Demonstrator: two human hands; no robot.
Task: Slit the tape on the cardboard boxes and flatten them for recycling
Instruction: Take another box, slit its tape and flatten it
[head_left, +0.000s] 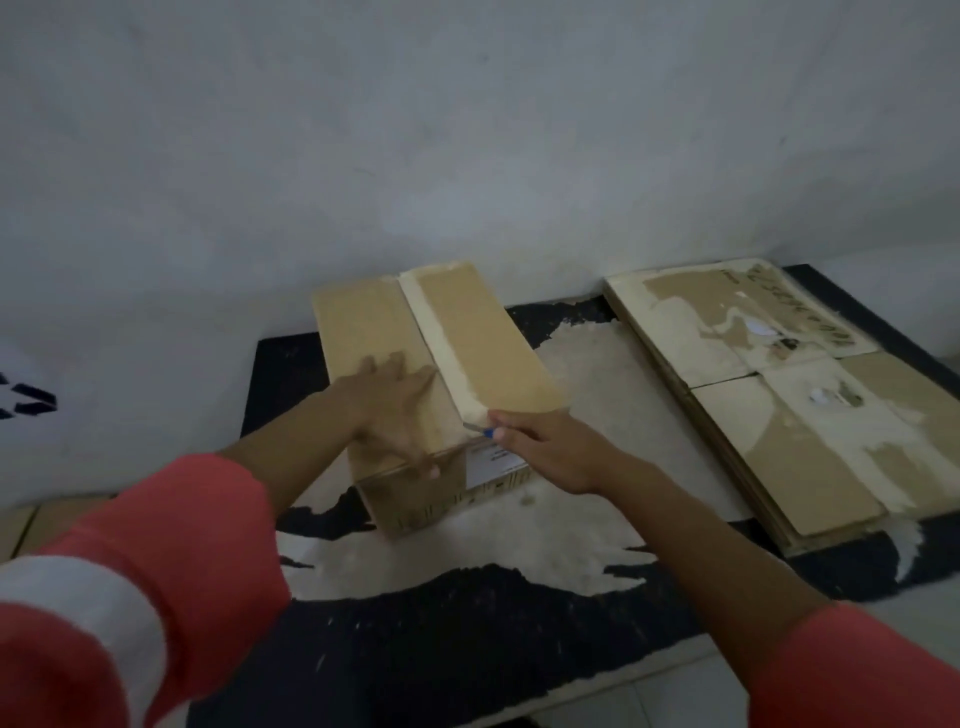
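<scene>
Two hands work on a closed cardboard box (415, 364) that stands on a dark tabletop (467, 649) whose surface is worn through to pale patches. The box sits near the back wall (467, 130), turned at an angle, long and narrow, with its top flaps shut, so whatever is inside cannot be seen. A pale strip of tape (436, 338) runs lengthwise along the seam between the two top flaps. A white label (493, 465) is stuck on the near end face.

The left hand (395, 405) lies flat on the left top flap, fingers spread, with fingertips curled over the near edge of the box; its grip is open, pressing rather than clasping. The right hand (550, 452) is at the near right corner of the box, its grip closed around a small cutter (480, 430) with a blue body and a short metal blade. The blade tip meets the near end of the tape strip at the top edge.

To the right, well apart from the box, a stack of flattened cardboard (769, 405) lies on the same tabletop, its upper face torn and peeled in pale patches, with dark handwriting near its far edge. Both forearms wear red sleeves (156, 545); the left one has a white band.
</scene>
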